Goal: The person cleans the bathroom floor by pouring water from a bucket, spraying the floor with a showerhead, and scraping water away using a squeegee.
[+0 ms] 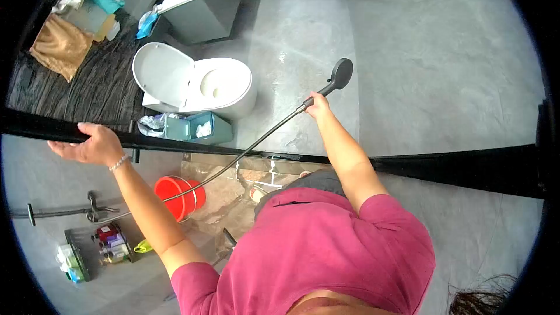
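My right hand (317, 105) is wrapped round the handle of a dark grey hand shower (342, 73), held out over the floor beyond the black frame. Its metal hose (265, 135) runs down to the left, past a red bucket (175, 197), toward the shower mixer (93, 209) on the wall. My left hand (93, 144) rests against the black frame (41, 125) at the left, fingers stretched out and thumb apart. Beyond the frame stands a white toilet (224, 84) with its lid raised.
Beside the toilet is a teal bin (219, 128) with a liner. A grey cabinet (207, 9) stands behind it. Wall baskets with several bottles (114, 245) hang at lower left. A brown cloth (61, 46) lies on the dark counter (52, 90). The floor (286, 58) looks wet.
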A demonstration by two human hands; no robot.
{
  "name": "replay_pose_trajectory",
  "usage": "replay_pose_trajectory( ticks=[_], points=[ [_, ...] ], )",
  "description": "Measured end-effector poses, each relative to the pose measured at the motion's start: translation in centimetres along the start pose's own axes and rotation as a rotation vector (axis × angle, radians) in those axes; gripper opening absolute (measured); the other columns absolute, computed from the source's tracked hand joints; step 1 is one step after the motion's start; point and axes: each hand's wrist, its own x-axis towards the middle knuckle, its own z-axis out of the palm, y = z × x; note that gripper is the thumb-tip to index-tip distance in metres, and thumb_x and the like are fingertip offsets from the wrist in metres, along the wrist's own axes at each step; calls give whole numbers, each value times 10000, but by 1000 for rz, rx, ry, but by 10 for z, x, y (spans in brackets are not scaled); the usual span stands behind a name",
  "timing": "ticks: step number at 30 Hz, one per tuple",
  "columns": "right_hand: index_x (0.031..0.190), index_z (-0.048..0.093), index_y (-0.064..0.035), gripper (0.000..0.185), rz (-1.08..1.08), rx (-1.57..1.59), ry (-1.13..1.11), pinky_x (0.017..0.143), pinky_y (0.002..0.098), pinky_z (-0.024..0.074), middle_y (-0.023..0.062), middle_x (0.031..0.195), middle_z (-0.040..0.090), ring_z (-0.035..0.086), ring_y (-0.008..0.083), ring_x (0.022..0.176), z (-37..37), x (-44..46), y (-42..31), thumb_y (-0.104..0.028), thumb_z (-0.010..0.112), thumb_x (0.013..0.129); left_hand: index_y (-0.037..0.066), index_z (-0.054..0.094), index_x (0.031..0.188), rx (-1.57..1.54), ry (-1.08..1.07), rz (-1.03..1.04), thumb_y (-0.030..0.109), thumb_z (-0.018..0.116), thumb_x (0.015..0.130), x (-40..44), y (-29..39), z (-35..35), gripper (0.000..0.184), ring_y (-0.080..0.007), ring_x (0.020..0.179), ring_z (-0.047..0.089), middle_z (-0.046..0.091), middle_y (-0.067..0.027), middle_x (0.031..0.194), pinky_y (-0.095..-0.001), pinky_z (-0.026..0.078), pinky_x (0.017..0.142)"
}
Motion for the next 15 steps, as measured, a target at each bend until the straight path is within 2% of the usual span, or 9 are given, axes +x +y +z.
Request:
replay_pose_trajectory(
  ticks=[6,8,10,12,15],
  points=[
    [845,392,-70,137,32,-29,16,515,354,367,61,683,407,407,180,608,20,-19,9,-59,501,764,-60,149,1208,33,-2,-3,-18,469,670,16,2,-3,627,-341,1125,300,230,-237,1207,-371,257,966],
    [838,396,-85,126,48,-112,-24,509,360,365,57,678,404,405,178,594,21,-19,9,-63,497,766,-47,141,1214,44,-22,-8,-18,468,677,18,7,-4,630,-338,1124,301,231,-233,1210,-370,253,969],
    [827,398,-102,123,45,-42,1,501,368,361,55,661,399,405,178,584,22,-12,12,-66,496,763,-33,137,1220,-14,-19,-42,-20,466,681,20,8,-4,632,-339,1142,279,225,-230,1219,-373,229,981],
    [790,395,-102,90,73,-104,-23,606,446,329,46,731,399,396,198,668,25,-9,14,-146,473,799,-28,139,1222,-28,-16,-38,-21,467,680,22,2,-1,634,-340,1156,261,222,-229,1224,-373,209,989],
    [791,394,-103,81,92,-117,-11,605,419,336,45,718,400,397,183,657,29,-15,10,-132,470,796,-25,137,1224,0,-26,-42,-24,467,680,22,3,-2,637,-341,1168,242,218,-229,1230,-374,201,992]
  ],
)
